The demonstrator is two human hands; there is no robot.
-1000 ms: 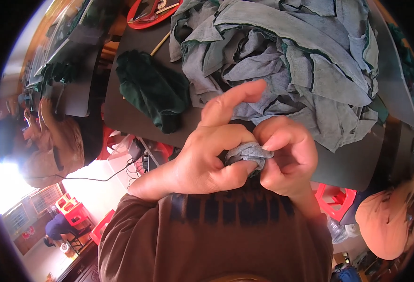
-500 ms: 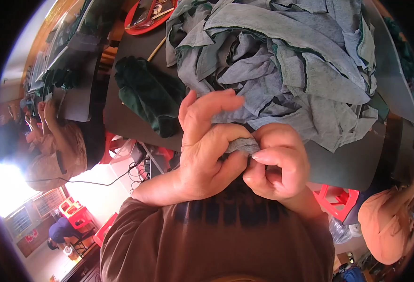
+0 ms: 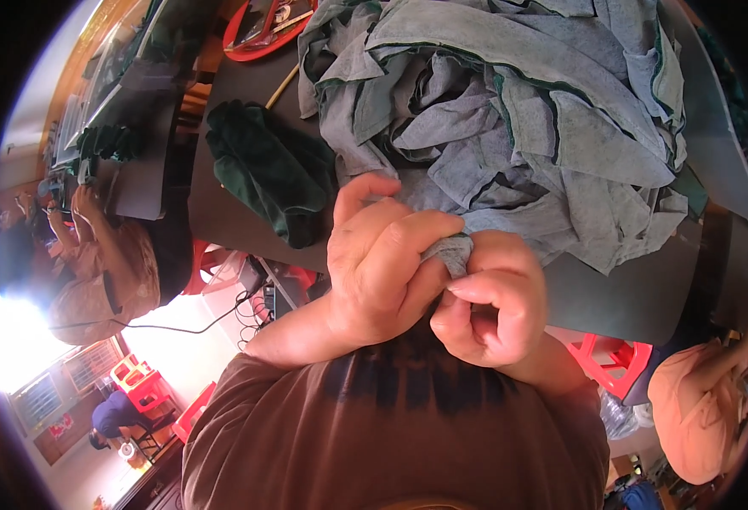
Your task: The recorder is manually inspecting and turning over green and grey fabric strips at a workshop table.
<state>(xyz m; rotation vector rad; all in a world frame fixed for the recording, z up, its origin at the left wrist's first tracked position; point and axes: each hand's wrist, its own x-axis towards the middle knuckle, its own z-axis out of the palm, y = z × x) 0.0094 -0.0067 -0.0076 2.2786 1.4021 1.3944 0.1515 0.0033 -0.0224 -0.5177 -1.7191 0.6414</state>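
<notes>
Close to my chest, both hands pinch one small piece of grey fabric (image 3: 452, 252) that bulges up between them. My left hand (image 3: 382, 268) grips its left side, with the outer fingers curled loosely upward. My right hand (image 3: 497, 293) holds the other side between thumb and curled forefinger. Most of the piece is hidden by my fingers. Just beyond lies a large heap of grey cloth pieces (image 3: 510, 127) with dark green edges. To its left a dark green velvety cloth bundle (image 3: 268, 174) rests on the dark table (image 3: 620, 297).
A red tray (image 3: 259, 47) with small tools stands at the far left of the table, near a thin wooden stick (image 3: 282, 87). Co-workers sit at left and right. Red plastic stools (image 3: 609, 364) and a black cable (image 3: 195, 330) are around the table.
My left fingers have folded in closer over the grey fabric, the raised ones lowering. My right hand has shifted slightly left. The fabric bulges up a little more between them.
</notes>
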